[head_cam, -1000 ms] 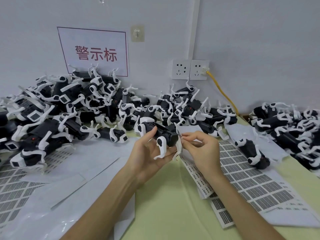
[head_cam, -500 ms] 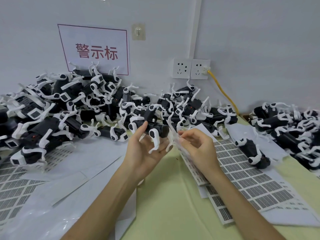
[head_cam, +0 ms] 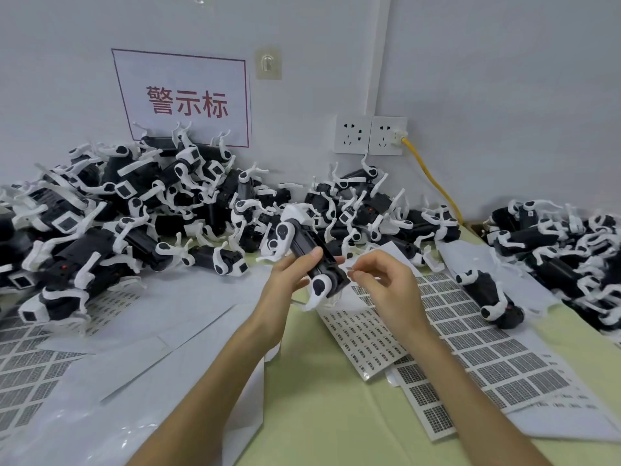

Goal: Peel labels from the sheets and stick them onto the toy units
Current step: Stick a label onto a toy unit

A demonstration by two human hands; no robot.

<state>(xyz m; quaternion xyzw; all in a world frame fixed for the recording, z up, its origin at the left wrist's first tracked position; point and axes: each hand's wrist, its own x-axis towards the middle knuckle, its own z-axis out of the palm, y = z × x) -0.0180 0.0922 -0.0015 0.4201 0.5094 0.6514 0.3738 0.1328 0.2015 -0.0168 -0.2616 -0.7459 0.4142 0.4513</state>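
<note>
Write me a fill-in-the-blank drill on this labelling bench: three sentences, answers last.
The left hand grips a toy unit with white legs and a ___ body.
The right hand pinches a small ___ beside that unit.
The cable plugged into the wall socket is ___.
Missing: black; label; yellow.
</note>
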